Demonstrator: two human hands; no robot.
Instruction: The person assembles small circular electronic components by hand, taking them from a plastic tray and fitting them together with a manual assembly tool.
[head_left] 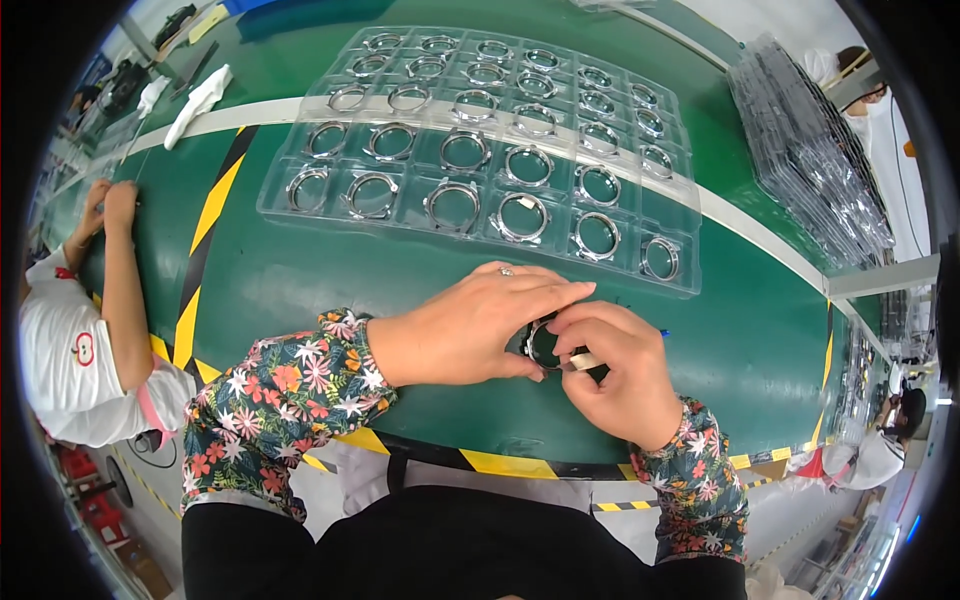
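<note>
Between the thumb and fingers of my left hand (478,325) is a round metal watch case (541,345), held low over the green table. A ring is on one of that hand's fingers. My right hand (620,375) is closed at the case's right side, its fingertips pinching a small cream-coloured flat piece (583,361); what kind of thing it is cannot be made out. Just beyond both hands lies a clear plastic tray (420,228) with compartments, most of them holding one silvery watch case, such as the one at its near right corner (660,259).
Stacked clear trays (810,150) stand at the far right. A small blue tip (665,333) shows beside my right hand. Yellow-black tape (208,215) marks the table. A white cloth (198,105) lies far left. A co-worker's arm (124,300) rests at the left; others sit right.
</note>
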